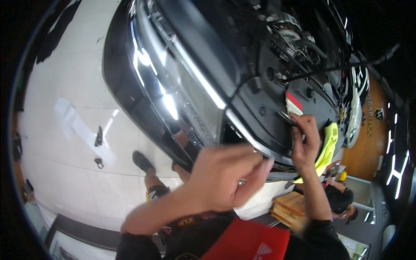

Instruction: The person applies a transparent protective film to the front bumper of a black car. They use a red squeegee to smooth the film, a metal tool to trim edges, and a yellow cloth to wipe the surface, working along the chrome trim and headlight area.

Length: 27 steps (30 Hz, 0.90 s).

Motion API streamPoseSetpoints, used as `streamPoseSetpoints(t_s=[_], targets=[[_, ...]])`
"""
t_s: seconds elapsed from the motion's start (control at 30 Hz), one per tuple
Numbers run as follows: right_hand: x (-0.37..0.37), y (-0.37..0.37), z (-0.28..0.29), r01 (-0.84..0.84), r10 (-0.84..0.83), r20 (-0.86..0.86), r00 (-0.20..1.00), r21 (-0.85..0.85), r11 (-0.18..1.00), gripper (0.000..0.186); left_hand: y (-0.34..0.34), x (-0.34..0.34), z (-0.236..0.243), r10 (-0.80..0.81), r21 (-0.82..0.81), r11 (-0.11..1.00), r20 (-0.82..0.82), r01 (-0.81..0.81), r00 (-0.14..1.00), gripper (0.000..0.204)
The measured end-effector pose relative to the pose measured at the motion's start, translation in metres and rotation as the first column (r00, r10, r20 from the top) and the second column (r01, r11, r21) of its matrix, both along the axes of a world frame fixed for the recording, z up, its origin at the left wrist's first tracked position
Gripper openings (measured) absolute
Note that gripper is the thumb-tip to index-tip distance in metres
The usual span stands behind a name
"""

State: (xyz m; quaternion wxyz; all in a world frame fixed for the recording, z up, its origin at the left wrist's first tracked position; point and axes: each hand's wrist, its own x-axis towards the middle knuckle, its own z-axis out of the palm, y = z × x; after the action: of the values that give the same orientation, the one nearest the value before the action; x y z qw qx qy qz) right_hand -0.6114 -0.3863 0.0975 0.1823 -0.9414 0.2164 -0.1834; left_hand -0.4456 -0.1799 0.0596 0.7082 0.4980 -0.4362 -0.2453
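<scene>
My right hand (305,141) is closed round a small flat squeegee (293,103) with red and white layers, raised over the black plastic cover at the front of a dark car (264,106). A thin dark piece also juts from these fingers; its kind is unclear. Nearer to me, my left hand (227,175) is smeared by motion, its fingers curled together in front of the car's chrome strip (199,73). Whatever they pinch, if anything, cannot be made out. Beside my right wrist, a yellow-green cloth (327,149) drapes over the car's edge.
The bonnet is up, exposing the engine bay (294,39); a thin black rod (346,67) crosses it. White strips (80,128) and small dark items lie on the pale floor. Wooden boxes (290,206) and another person (340,197) are at the lower right.
</scene>
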Motion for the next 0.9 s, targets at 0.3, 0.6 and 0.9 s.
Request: streamPoseSetpoints(t_s=[0.3,0.6,0.9], targets=[[-0.011,0.012,-0.007,0.191,-0.177,0.115,0.978,-0.126,0.973,0.038,-0.125,0.114,0.096,-0.036,0.371,0.864,0.719,-0.34,0.694,0.071],[0.073,0.233,0.097,-0.128,-0.16,0.455,0.876,0.54,0.832,0.021,-0.211,0.252,0.018,0.098,-0.07,0.995,0.838,-0.073,0.537,0.024],[0.103,0.262,-0.023,0.442,-0.511,0.31,0.802,0.267,0.856,0.04,-0.224,0.251,0.017,-0.041,0.058,0.998,0.722,-0.001,0.691,0.041]])
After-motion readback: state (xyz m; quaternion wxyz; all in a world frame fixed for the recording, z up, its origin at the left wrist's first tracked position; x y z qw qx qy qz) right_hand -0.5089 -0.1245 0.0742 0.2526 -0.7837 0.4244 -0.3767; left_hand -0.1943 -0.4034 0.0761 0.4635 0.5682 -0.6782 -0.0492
